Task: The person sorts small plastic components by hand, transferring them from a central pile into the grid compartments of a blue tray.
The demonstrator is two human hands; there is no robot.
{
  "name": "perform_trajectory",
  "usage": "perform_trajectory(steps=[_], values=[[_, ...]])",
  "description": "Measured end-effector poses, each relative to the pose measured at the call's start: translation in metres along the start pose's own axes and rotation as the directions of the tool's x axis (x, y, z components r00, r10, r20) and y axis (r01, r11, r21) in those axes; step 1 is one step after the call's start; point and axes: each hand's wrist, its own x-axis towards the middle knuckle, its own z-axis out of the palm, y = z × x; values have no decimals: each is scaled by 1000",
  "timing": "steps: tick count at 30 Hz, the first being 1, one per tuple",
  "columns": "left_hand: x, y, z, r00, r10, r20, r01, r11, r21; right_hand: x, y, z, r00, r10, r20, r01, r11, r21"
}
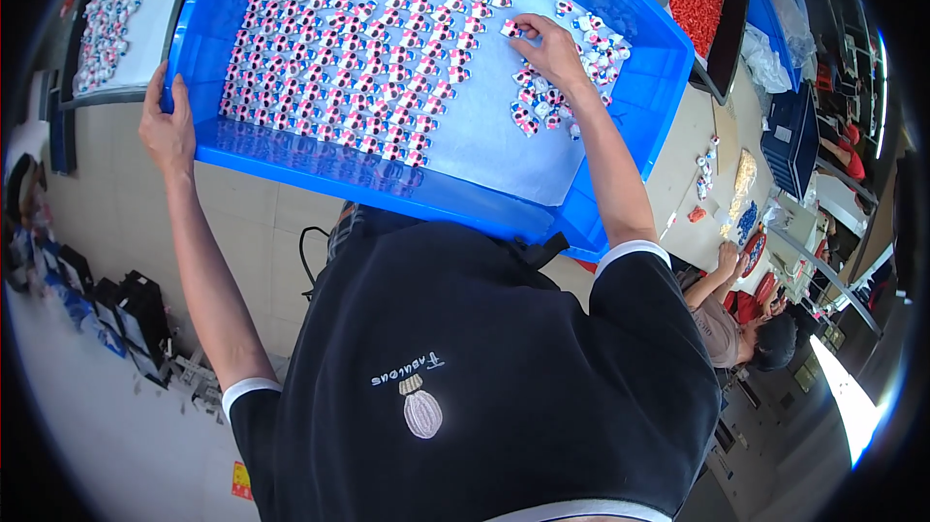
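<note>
A large blue plastic tray with a pale liner spans the space in front of me. My left hand is closed around its left rim, thumb on the inner side. Rows of small figurines in pink, white and blue, with dark glasses-like shapes, fill the tray's left and middle part. Between the thumb and fingers of my right hand is one small figurine, just right of the rows. A loose heap of figurines lies behind and around that hand in the tray's right end.
Beyond the left rim stands a dark-edged tray of similar pieces. At the right, a bin of red pieces and clear plastic bags are by a worktable. A co-worker sits there, hands near small parts.
</note>
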Motion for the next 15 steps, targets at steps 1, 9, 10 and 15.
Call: perform_trajectory(steps=[1, 9, 10, 15], values=[[0, 1, 0, 1000, 5, -1, -5, 1000, -1, 0, 3, 2, 999, -53, -3, 52, 995, -80], [1, 2, 1, 1000, -6, 6, 6, 999, -31, 15, -2, 23, 997, -50, -53, 47, 997, -53], [1, 1, 1, 1000, 9, 0, -9, 1000, -12, 17, -2, 24, 996, -69, -64, 67, 997, -30], [-1, 3, 0, 1000, 18, -13, -18, 1000, -8, 19, 4, 7, 987, -99, -124, 100, 995, -4]])
